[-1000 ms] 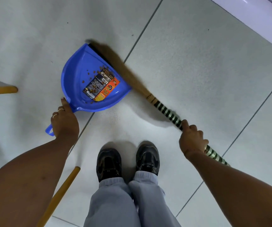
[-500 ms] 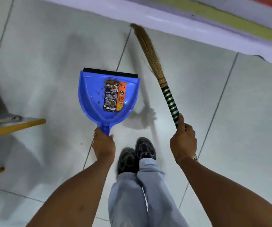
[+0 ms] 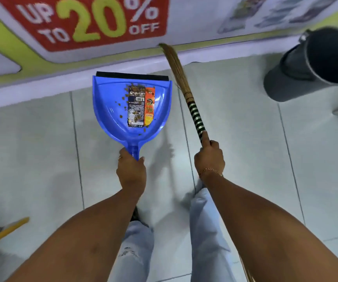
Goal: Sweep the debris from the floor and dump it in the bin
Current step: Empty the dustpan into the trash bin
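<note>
My left hand grips the handle of a blue dustpan, held level above the floor with its black lip pointing away from me. Brown debris crumbs lie scattered inside it, over a printed label. My right hand grips the striped black-and-white handle of a straw broom, forefinger stretched along it, bristles pointing up and away. A dark grey round bin stands on the floor at the upper right, its open mouth showing, well to the right of the broom.
A wall banner reading "UP TO 20% OFF" runs along the far side above a pale ledge. Yellow wooden legs of some furniture show at the lower left. My legs in light jeans are below. Pale floor tiles lie all around.
The dustpan was lifted off the floor and both hands carried pan and broom forward. My view swung up and right, bringing the banner and the grey bin into sight.
</note>
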A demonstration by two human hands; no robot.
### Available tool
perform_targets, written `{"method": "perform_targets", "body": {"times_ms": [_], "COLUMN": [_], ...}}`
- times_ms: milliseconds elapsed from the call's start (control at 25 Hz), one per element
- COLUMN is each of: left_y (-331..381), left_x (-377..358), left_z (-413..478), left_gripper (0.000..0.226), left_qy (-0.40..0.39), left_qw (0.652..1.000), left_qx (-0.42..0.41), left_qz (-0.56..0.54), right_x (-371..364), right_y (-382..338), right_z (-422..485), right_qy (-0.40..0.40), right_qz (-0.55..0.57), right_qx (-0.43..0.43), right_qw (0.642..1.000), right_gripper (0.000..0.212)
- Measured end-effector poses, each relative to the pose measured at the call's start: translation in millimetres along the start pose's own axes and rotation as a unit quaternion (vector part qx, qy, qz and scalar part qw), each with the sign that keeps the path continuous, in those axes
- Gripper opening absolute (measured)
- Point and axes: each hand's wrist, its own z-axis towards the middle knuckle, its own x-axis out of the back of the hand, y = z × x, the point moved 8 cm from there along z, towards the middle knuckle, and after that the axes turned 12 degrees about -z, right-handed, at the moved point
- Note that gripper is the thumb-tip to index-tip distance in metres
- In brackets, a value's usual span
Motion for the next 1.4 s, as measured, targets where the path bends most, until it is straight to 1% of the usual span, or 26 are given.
{"method": "perform_targets", "body": {"times_ms": [120, 360, 520, 720, 800, 920, 1000, 1040, 1080, 1160, 1200, 1280, 1400], "left_y": [56, 176, 241, 327, 367, 432, 464, 476, 486, 498, 503, 515, 528], "left_x": [-60, -186, -250, -327, -359, -415, -454, -479, -504, -546, -565, -599, -622], "left_z": [-35, -107, -121, -98, -91, -90, -93, -95, -98, -101, -102, -98, -93], "left_gripper": [0.047, 0.036, 0.036, 0.031, 0.038, 0.055, 0.061, 0.060, 0.055, 0.038, 0.034, 0.038, 0.038], "left_qy": [-0.025, -0.083, -0.119, -0.161, -0.197, -0.263, -0.323, -0.362, -0.399, -0.455, -0.470, -0.472, -0.467], "left_qw": [0.999, 0.990, 0.981, 0.965, 0.943, 0.879, 0.842, 0.831, 0.827, 0.837, 0.849, 0.863, 0.861], "left_qx": [-0.034, -0.114, -0.138, -0.179, -0.213, -0.296, -0.315, -0.298, -0.270, -0.187, -0.125, -0.013, 0.071], "left_qz": [0.006, 0.012, 0.060, 0.109, 0.162, 0.266, 0.296, 0.300, 0.290, 0.240, 0.205, 0.178, 0.190], "right_x": [33, 96, 129, 157, 166, 181, 187, 188, 188, 188, 187, 190, 202], "right_y": [71, 225, 293, 355, 377, 407, 422, 430, 437, 442, 446, 456, 470], "right_z": [30, 92, 131, 206, 233, 271, 291, 301, 309, 319, 327, 347, 376], "right_qy": [-0.009, -0.041, -0.065, -0.103, -0.135, -0.173, -0.190, -0.201, -0.210, -0.227, -0.235, -0.246, -0.251], "right_qz": [0.034, 0.059, 0.064, 0.045, 0.024, -0.012, -0.035, -0.035, -0.032, -0.024, -0.015, -0.011, -0.029], "right_qx": [-0.031, -0.074, -0.113, -0.135, -0.142, -0.140, -0.124, -0.118, -0.113, -0.091, -0.077, -0.052, -0.025], "right_qw": [0.999, 0.995, 0.989, 0.984, 0.980, 0.975, 0.973, 0.972, 0.971, 0.969, 0.969, 0.968, 0.967], "right_gripper": [0.064, 0.063, 0.063, 0.056, 0.054, 0.050, 0.048, 0.046, 0.045, 0.045, 0.045, 0.045, 0.047]}}
